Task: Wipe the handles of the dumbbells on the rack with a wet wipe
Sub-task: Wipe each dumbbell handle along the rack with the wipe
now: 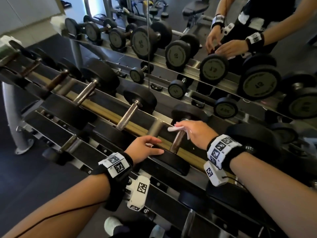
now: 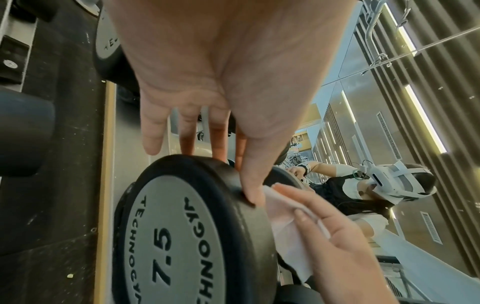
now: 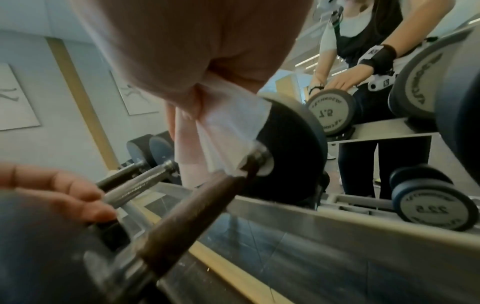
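Note:
A 7.5 dumbbell lies across the rack's top tier, its dark brown handle (image 1: pixel 177 144) (image 3: pixel 197 207) bare along most of its length. My left hand (image 1: pixel 154 146) (image 2: pixel 218 148) rests with straight fingers on the near black head (image 2: pixel 182 226), thumb on its rim. My right hand (image 1: pixel 188 129) (image 3: pixel 182 61) hovers over the far end of the handle and holds a white wet wipe (image 1: pixel 172 129) (image 2: pixel 285 226) (image 3: pixel 228 131). The wipe hangs down and touches the handle close to the far head (image 3: pixel 291 152).
More dumbbells with steel handles (image 1: pixel 127 115) (image 1: pixel 85 93) sit to the left on the same tier. A bigger black head (image 1: pixel 252 134) is close on the right. A mirror (image 1: pixel 214 69) behind the rack reflects dumbbells and my arms. A lower tier (image 1: pixel 68 145) runs below.

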`<state>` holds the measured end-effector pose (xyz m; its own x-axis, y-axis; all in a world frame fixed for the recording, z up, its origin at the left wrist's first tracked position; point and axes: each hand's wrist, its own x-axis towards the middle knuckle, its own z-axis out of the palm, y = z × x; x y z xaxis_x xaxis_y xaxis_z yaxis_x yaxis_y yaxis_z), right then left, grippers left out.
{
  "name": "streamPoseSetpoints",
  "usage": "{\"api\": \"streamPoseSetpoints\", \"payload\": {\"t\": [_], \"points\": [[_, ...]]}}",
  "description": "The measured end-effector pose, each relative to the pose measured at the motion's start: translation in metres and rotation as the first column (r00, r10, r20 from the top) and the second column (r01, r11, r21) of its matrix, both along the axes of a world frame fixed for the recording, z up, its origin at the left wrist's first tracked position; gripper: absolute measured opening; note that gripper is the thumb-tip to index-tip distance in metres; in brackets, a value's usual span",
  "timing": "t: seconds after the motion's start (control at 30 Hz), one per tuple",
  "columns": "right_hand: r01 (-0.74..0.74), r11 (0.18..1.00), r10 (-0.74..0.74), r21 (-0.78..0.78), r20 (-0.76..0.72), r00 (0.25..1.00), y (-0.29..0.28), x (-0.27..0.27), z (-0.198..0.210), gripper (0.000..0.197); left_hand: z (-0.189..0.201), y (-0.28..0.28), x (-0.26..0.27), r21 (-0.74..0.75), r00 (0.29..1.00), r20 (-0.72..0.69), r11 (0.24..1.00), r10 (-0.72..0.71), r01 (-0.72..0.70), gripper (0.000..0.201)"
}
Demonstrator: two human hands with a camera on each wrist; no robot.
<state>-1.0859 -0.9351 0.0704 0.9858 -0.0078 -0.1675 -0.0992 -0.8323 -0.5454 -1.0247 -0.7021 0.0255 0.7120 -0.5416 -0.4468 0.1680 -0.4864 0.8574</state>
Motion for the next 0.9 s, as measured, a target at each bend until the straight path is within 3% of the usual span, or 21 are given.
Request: {"api": "streamPoseSetpoints", "payload": {"t": [0.1, 0.23, 0.47, 0.6, 0.7, 0.77, 0.83, 0.9], "points": [[-0.051, 0.999, 0.049, -0.009, -0.132, 0.99, 0.005, -0.004, -0.021, 0.046, 0.0, 0.001, 0.001, 0.016, 0.999, -0.032, 1.0, -0.009, 0.01, 0.033], [0.008, 1.0, -0.008, 0.004, -0.135, 0.991, 0.006, -0.01, -0.034, 0.039, 0.004, 0.001, 0.0, 0.023, 0.998, -0.053, 1.0, -0.019, 0.021, 0.033], [0.077, 0.939, 0.042, 0.335, -0.334, 0.942, 0.008, -0.014, -0.026, 0.017, 0.01, 0.004, -0.005, 0.015, 0.996, -0.09, 1.0, -0.024, 0.026, 0.021], [0.163, 0.904, -0.052, 0.396, -0.277, 0.96, -0.006, -0.002, -0.001, 0.023, 0.011, 0.005, -0.005, 0.01, 0.993, -0.117, 1.0, -0.017, 0.018, 0.02], [0.175, 0.933, -0.173, 0.316, -0.033, 0.984, -0.02, 0.011, 0.021, 0.021, 0.011, 0.005, -0.005, 0.015, 0.992, -0.123, 1.0, -0.01, 0.012, 0.02], [0.127, 0.971, -0.156, 0.205, 0.134, 0.979, -0.026, 0.019, 0.028, 0.022, 0.01, 0.006, -0.005, 0.009, 0.991, -0.133, 1.0, 0.002, 0.0, 0.021], [0.046, 0.997, -0.055, 0.066, 0.14, 0.989, -0.026, 0.024, 0.025, 0.024, 0.01, 0.006, -0.005, 0.002, 0.99, -0.144, 1.0, 0.006, -0.005, 0.021], [-0.101, 0.986, 0.102, -0.135, 0.002, 0.995, -0.022, 0.023, 0.013, 0.03, 0.009, 0.006, -0.005, 0.002, 0.99, -0.144, 1.0, 0.002, -0.002, 0.02]]}}
